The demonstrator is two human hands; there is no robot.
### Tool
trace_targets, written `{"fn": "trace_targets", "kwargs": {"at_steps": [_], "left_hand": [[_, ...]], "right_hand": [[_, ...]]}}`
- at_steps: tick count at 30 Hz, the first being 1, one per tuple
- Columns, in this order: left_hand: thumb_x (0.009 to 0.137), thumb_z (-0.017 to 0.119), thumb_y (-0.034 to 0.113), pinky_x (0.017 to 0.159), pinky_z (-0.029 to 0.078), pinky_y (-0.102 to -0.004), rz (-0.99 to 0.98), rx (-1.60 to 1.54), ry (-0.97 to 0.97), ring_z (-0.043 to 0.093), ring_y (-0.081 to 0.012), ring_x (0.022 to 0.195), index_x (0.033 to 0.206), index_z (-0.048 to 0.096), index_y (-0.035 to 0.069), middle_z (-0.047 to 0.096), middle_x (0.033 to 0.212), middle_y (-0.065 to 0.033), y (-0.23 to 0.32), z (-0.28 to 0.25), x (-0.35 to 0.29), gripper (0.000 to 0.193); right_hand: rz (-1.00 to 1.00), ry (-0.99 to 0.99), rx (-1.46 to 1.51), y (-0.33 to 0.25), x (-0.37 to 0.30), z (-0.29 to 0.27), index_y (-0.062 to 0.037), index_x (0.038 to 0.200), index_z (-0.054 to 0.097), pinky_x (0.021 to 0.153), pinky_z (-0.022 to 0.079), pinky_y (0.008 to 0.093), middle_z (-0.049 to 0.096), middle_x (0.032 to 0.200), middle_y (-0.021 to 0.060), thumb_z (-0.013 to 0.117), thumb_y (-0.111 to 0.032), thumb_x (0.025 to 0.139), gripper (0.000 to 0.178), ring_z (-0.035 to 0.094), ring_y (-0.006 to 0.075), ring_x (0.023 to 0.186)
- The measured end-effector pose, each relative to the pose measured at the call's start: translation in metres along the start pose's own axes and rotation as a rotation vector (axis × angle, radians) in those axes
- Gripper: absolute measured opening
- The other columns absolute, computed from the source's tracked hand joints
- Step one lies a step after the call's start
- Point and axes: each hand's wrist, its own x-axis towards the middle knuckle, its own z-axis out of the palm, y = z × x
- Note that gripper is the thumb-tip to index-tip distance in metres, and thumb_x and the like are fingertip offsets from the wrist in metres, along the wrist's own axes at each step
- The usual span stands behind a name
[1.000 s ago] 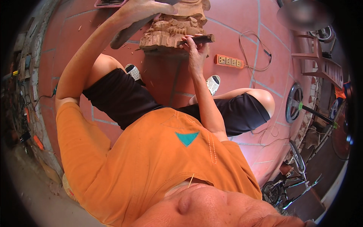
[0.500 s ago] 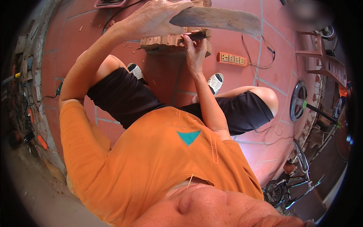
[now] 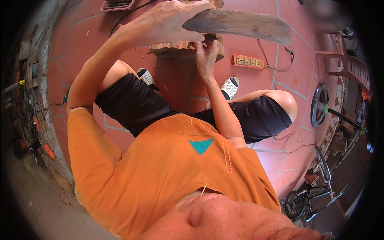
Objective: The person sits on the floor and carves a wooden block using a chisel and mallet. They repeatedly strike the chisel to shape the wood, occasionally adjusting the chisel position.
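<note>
My left hand is closed round the narrow end of a machete, whose broad, flat brown-grey blade stretches out to the right. Just beneath it, my right hand pinches a small dark piece of wood over a rough, notched wooden block. The blade covers part of the small piece and the block's far side. I cannot tell whether the blade touches the piece.
An orange power strip with a cable lies on the red tiled floor right of the block. Wood chips are scattered at left. A pink basket sits at the far left, a plastic chair at right, a bicycle lower right.
The machete has come slightly down and to the right, now hiding more of the small wood piece. My right hand has barely moved. The whole view has shifted a little.
</note>
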Motion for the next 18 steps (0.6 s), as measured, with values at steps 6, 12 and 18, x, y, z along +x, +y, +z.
{"fn": "trace_targets", "kwargs": {"at_steps": [6,12,18], "left_hand": [[0.087,0.076,0.036,0.080,0.052,-0.0499,-0.124,0.195,-0.286,0.069,-0.0413,0.084,0.136,0.052,0.006,0.069,0.088,-0.0248,-0.009,0.015,-0.001,0.062],[0.085,0.078,0.031,0.078,0.052,-0.0483,0.073,0.005,0.101,0.069,-0.0408,0.082,0.133,0.054,0.006,0.069,0.083,-0.0241,-0.001,0.010,-0.002,0.060],[0.080,0.079,0.030,0.085,0.056,-0.0482,-0.161,0.141,-0.258,0.069,-0.0414,0.100,0.137,0.055,0.009,0.071,0.111,-0.0227,-0.004,0.009,-0.003,0.065]], "right_hand": [[0.091,0.043,0.173,-0.010,0.003,0.003,0.0014,0.122,0.056,0.069,0.061,0.0296,0.065,0.106,0.0104,0.070,-0.006,0.099,0.028,0.068,0.0159,0.089],[0.060,0.022,0.133,-0.011,-0.001,0.001,0.0015,0.122,0.053,0.067,0.062,0.0299,0.064,0.109,0.0116,0.067,-0.005,0.100,0.027,0.068,0.0158,0.086],[0.136,0.037,0.148,-0.002,0.002,0.001,0.0005,0.122,0.054,0.070,0.061,0.0294,0.063,0.113,0.0108,0.067,-0.005,0.100,0.026,0.068,0.0162,0.088]]}}
